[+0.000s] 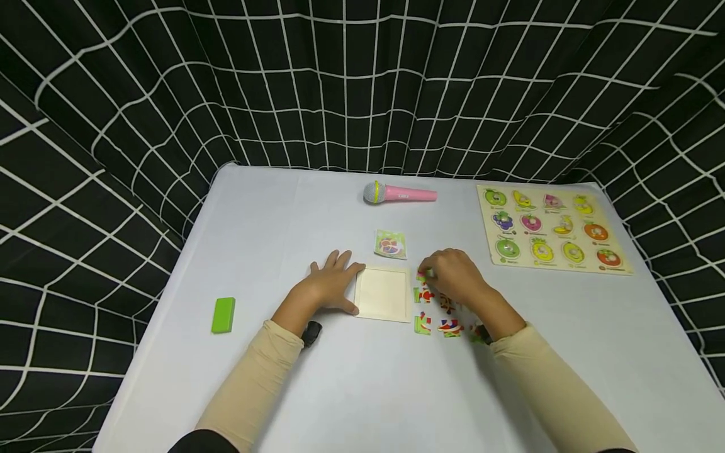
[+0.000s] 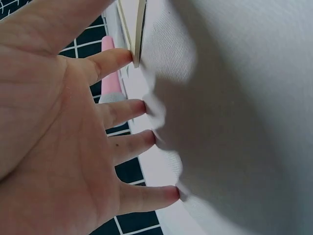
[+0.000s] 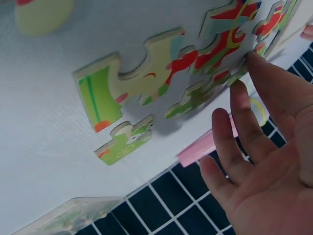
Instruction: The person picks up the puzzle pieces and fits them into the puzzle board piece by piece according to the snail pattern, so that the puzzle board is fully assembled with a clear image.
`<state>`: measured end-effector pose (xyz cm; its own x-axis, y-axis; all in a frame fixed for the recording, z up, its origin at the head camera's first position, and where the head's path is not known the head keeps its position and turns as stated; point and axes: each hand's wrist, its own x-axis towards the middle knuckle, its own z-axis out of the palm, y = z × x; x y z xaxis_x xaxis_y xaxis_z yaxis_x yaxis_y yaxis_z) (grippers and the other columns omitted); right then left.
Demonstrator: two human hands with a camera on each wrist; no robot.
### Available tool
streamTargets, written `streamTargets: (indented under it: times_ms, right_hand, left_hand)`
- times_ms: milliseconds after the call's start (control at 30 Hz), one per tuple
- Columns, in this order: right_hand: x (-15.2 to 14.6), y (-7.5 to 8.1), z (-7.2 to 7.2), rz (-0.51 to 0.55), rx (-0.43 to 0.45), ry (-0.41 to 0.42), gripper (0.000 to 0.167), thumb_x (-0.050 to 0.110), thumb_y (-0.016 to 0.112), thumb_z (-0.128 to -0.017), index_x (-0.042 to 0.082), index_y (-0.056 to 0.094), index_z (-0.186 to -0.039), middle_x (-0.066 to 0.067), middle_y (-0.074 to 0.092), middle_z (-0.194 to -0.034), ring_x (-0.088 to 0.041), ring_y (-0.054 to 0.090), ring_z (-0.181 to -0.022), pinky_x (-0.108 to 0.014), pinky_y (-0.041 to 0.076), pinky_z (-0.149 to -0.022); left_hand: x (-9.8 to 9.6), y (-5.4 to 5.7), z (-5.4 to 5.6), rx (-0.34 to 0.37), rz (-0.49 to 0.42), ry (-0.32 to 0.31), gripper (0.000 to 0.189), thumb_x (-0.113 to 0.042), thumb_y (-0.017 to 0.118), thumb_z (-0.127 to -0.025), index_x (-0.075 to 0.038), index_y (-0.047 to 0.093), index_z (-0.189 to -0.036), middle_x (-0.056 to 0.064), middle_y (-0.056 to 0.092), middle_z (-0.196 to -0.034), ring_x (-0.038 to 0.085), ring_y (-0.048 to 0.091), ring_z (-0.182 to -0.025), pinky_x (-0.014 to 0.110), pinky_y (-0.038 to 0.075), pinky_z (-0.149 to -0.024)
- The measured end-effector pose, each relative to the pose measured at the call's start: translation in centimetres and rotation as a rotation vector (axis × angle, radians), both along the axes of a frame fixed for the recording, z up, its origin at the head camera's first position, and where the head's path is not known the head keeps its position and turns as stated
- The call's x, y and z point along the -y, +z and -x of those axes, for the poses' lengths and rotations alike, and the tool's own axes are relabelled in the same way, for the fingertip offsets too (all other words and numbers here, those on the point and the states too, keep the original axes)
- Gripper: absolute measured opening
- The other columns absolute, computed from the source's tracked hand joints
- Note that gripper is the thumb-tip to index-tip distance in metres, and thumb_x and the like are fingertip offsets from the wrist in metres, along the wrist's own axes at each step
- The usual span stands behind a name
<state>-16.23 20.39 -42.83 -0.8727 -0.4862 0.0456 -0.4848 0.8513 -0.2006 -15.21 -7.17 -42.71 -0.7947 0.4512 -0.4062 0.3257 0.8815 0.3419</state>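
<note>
at the tips of the right hand's pinching thumb and finger sits a flat, green-edged jigsaw piece; it is best held lightly by its rim and raised straight up, so nothing beside it shifts. past those fingertips, toward the left hand, lies the square, pale wooden tray, its edge touched by that hand's spread forefinger, which could brace it. below the right fingers lie colourful, flat printed pieces.

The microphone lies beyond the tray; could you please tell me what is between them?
In the head view, a picture card lies between the microphone and the tray.
</note>
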Motion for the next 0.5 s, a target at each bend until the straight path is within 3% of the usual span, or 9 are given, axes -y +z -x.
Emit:
streamTargets:
  times_ms: [267,500]
  right_hand:
    - [2.3,0.9,0.3,0.097,-0.077,0.069,0.021,0.014,0.084,-0.075,0.010,0.077,-0.094,-0.004,0.075,-0.097,-0.026,0.067,-0.099,-0.050,0.043,-0.099]
    - [6.7,0.2,0.2,0.079,-0.044,0.173,0.016,0.017,0.080,-0.079,0.013,0.078,-0.095,-0.003,0.074,-0.101,-0.025,0.064,-0.103,-0.050,0.038,-0.104]
  left_hand:
    - [-0.4,0.6,0.5,-0.013,0.031,-0.017,0.098,-0.046,0.084,-0.071,-0.021,0.033,-0.151,0.014,0.011,-0.162,0.039,0.004,-0.148,0.072,0.019,-0.108]
    - [-0.2,0.5,0.3,-0.035,0.045,-0.010,0.098,-0.049,0.084,-0.069,-0.023,0.035,-0.149,0.014,0.017,-0.160,0.036,0.011,-0.147,0.070,0.026,-0.106]
